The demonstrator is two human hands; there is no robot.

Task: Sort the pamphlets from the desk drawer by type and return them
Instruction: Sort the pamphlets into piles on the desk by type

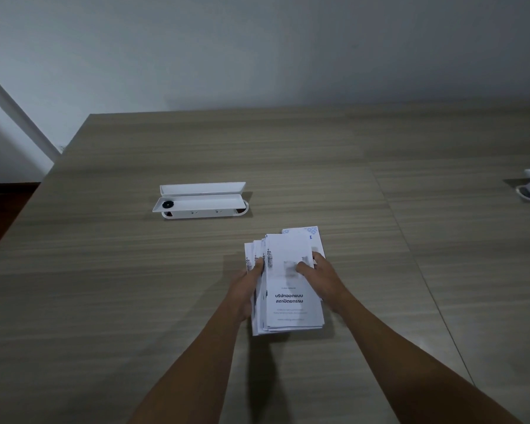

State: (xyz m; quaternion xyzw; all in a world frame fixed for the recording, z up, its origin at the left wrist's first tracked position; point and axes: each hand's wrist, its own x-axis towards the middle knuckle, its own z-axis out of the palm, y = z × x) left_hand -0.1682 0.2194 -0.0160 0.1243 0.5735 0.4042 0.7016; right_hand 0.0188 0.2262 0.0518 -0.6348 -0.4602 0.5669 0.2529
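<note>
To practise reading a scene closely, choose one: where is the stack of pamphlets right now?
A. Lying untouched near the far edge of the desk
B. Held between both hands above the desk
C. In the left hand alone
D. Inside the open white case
B: the left hand grips the left edge of the stack of pamphlets and the right hand its right side, over the wooden desk.

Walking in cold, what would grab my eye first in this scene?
Two bare hands gripping a fanned stack of white pamphlets just above the wooden desk, near centre: left hand at its left edge, right hand on top. Behind it, to the left, lies an open white case with a small black round object inside.
</note>
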